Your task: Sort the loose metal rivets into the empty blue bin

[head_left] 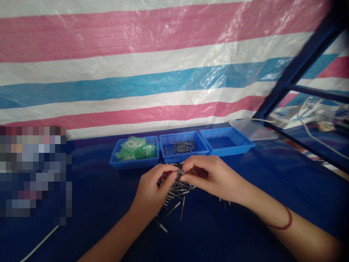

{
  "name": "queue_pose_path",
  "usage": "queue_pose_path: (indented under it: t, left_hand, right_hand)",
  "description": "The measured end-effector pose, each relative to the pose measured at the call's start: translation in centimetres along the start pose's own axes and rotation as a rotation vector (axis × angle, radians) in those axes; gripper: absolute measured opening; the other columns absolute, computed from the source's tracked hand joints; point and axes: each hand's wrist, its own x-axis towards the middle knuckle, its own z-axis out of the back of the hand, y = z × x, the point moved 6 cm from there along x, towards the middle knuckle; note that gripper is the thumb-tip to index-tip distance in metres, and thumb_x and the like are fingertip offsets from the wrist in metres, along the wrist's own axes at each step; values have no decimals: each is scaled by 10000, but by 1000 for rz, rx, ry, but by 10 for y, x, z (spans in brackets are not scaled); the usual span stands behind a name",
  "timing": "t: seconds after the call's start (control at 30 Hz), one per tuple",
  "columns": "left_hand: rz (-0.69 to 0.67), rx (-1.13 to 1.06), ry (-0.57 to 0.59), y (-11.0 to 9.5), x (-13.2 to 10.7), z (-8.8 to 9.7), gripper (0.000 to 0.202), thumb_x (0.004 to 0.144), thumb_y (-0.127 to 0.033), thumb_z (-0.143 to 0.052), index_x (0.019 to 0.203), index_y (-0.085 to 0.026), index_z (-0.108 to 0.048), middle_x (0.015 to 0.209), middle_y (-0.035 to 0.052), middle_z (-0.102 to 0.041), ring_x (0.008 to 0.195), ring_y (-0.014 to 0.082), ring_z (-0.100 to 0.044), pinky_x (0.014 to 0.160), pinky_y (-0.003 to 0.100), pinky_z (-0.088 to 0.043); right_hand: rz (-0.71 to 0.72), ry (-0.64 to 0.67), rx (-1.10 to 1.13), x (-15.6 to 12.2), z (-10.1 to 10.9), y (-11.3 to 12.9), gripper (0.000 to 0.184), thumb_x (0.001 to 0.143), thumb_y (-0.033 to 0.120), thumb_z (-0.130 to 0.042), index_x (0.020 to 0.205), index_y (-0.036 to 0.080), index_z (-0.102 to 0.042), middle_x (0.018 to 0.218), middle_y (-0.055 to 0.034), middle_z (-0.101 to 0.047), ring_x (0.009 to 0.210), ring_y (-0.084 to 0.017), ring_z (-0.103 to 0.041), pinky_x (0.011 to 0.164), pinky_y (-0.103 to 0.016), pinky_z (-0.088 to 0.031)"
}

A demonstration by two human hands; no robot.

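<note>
My left hand (152, 187) and my right hand (218, 178) meet over a loose pile of metal blind rivets (180, 189) on the blue table. Between the thumb and forefinger of each hand is pinched a small blind rivet (180, 172); whether there is one or more is too blurred to tell. My fingers hide part of the pile. Beyond my hands stands a blue bin (185, 157) with more rivets (183, 147) in it. On its left, another blue bin (136, 164) is heaped with green and clear plastic pieces (136, 147).
A third blue bin (231, 149) stands at the right of the row, with a clear plastic lid (255, 131) behind it. A striped plastic sheet (136, 87) hangs at the back. A dark metal frame (289, 80) and a white cable (311, 125) are at the right.
</note>
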Motion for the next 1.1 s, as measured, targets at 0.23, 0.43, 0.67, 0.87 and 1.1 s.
queue_pose_path:
  t: [0.23,0.43,0.67,0.87,1.1]
  left_hand:
    - [-3,-61,127,-1,-2,-9,176,918,-240,-468,910,-183,-635,838,23,-657,738,150,-593,665,238,-447]
    - [4,15,5,2,-2,-2,315,931,-259,-462,1237,-191,-492,1017,65,-630,864,175,-582,786,294,-461]
    - [-24,47,50,0,-3,-6,262,920,-223,-470,1168,-201,-549,966,45,-640,852,170,-585,807,302,-462]
    - [-74,91,96,-4,-3,-7,187,899,-181,-486,1012,-200,-634,987,55,-635,946,194,-582,852,315,-450]
    - [-68,136,143,3,-1,-11,182,897,-168,-486,980,-200,-646,965,50,-636,950,192,-580,853,316,-443]
  right_hand:
    - [134,-42,7,-3,4,15,83,851,213,-585,923,178,-609,766,-5,-610,623,-91,-527,579,-218,-437]
    - [123,-294,-180,7,14,-3,100,885,261,-546,903,193,-617,820,-32,-655,765,-140,-595,704,-281,-476]
    - [110,-210,-432,22,12,-24,193,888,238,-514,1044,171,-604,1019,-79,-670,961,-210,-595,859,-373,-450]
    - [-64,-25,-260,2,35,-30,167,784,100,-498,823,181,-640,730,7,-644,601,-104,-552,563,-237,-434]
    - [-173,411,-258,-13,19,-53,172,753,105,-533,793,194,-675,698,12,-657,575,-107,-560,521,-228,-397]
